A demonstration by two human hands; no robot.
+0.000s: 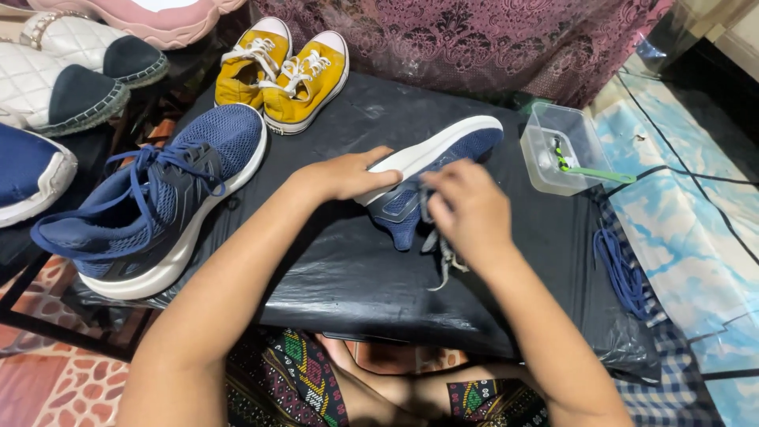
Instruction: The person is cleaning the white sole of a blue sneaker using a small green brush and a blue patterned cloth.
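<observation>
— On the black sheet (332, 277), how many shoes can you count?

— Two blue shoes and two yellow ones. One blue shoe (439, 170) is in the hands. The other blue shoe (154, 202) sits by itself on the left, with its laces still in. The two yellow shoes (285, 71) stand side by side at the back.

— Are there more shoes?

— Yes, off the sheet on the far left. I see two white quilted shoes with dark toes (67, 75), a bit of one more blue shoe (28, 170), and a pink sole (150, 16) at the top edge.

— Which way does the held shoe point?

— It is tipped on its side, so the white sole faces left and up. Its long line runs slantwise, from low near the person to high on the right. The end by the clear box points up and right.

— What do the hands do?

— The left hand (348, 174) has its grip wrapped on the white sole. The right hand (466, 209) has its fingers pinched on a grey rag (447, 257) against the side of the shoe.

— What else is there?

— One clear box (545, 170) with one green brush (597, 170) in it, just beside the shoe. One blue lace (621, 269) lies loose on the right.
</observation>
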